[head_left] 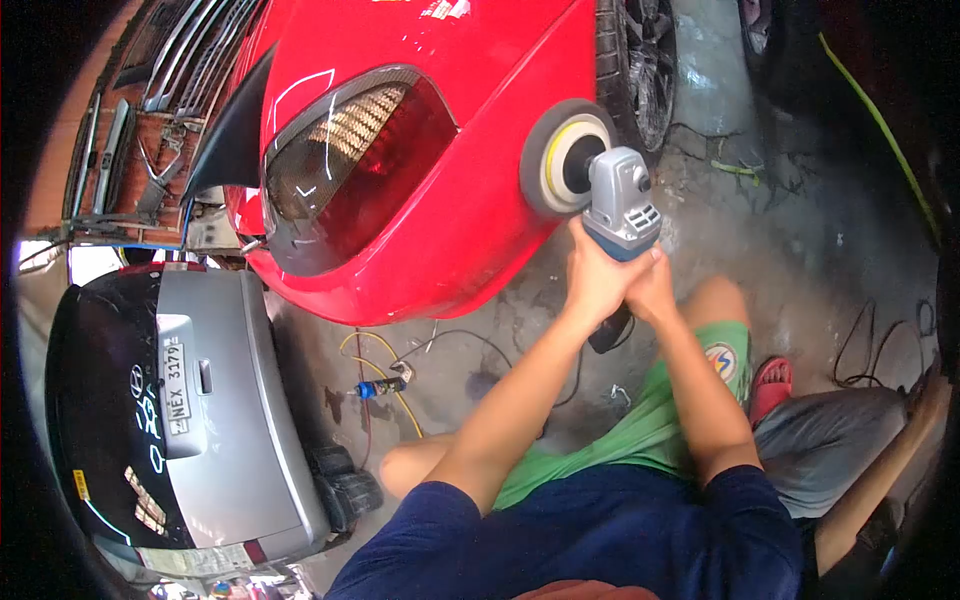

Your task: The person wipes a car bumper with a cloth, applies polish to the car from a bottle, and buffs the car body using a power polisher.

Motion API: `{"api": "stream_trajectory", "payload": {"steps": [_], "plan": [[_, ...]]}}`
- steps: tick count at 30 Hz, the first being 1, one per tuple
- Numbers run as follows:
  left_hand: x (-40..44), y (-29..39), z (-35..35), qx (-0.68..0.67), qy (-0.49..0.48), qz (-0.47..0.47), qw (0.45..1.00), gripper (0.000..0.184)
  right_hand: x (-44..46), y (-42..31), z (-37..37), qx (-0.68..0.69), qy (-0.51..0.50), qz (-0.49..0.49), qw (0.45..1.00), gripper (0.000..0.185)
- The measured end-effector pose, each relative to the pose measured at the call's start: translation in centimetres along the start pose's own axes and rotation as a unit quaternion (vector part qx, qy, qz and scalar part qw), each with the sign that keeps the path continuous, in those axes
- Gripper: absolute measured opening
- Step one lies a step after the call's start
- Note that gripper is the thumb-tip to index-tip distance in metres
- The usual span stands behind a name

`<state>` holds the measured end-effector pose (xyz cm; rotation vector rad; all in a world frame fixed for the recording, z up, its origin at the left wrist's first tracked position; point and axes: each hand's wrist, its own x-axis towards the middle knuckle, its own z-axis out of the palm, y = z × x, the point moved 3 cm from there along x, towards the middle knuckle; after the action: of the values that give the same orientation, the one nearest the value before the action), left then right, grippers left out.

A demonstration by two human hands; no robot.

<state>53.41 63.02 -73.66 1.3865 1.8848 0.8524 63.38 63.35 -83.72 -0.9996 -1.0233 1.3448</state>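
Observation:
Both of my hands are wrapped around a grey and blue polisher. My left hand grips its body from the left, and my right hand closes on it from the right, pressed against the left. At its front, a round foam pad meets the side of a red car's bumper, just behind the wheel. A dark tail light lies to the left of the pad. Part of the polisher's handle is hidden by my fingers.
A silver car stands at left. On the floor lie a blue power tool, a yellow cord and dark cables. Close on my right is another person's grey trouser leg; a red slipper is beside it. Car grilles hang at upper left.

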Motion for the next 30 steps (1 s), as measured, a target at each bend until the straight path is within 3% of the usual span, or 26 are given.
{"api": "stream_trajectory", "payload": {"steps": [4,7,9,11,14,17,18,21,23,27,30], "plan": [[-3.3,-3.6,-2.5,0.033,0.035,0.007,0.999,0.106,-3.7,2.1,3.0,-0.002,-0.052,-0.032,0.998,0.075],[-8.2,-10.7,-6.4,-0.012,0.071,0.052,0.996,0.1,-9.2,4.4,7.1,-0.04,-0.129,0.05,0.99,0.084],[-11.7,-13.7,-9.3,-0.079,0.022,-0.058,0.995,0.08,-12.2,4.1,9.8,-0.164,-0.114,-0.009,0.98,0.079],[-15.1,-18.3,-10.8,-0.15,0.071,-0.131,0.977,0.065,-13.3,4.3,11.8,-0.152,-0.162,-0.077,0.972,0.079],[-16.6,-20.5,-12.3,-0.14,0.091,-0.148,0.975,0.064,-14.1,5.1,13.4,-0.162,-0.177,-0.108,0.965,0.081],[-15.0,-19.1,-10.7,-0.1,0.086,-0.142,0.981,0.064,-13.7,6.6,12.1,-0.129,-0.146,-0.066,0.979,0.079],[-13.9,-19.2,-9.6,-0.089,0.045,-0.163,0.982,0.078,-13.3,7.1,11.2,-0.126,-0.135,-0.038,0.982,0.082],[-8.5,-19.2,-4.6,-0.033,0.025,-0.031,0.999,0.102,-11.6,10.8,7.9,-0.099,-0.02,-0.004,0.995,0.085],[-4.5,-13.3,-2.1,0.049,-0.008,-0.01,0.999,0.103,-9.2,10.6,6.2,0.058,0.014,0.127,0.99,0.085],[-0.1,-10.9,2.5,0.113,-0.038,-0.093,0.989,0.099,-5.0,12.8,3.1,0.085,0.044,0.08,0.992,0.076],[0.0,-10.2,3.1,0.146,-0.019,-0.095,0.985,0.099,-4.4,13.4,2.8,0.141,0.026,0.077,0.987,0.066]]}}
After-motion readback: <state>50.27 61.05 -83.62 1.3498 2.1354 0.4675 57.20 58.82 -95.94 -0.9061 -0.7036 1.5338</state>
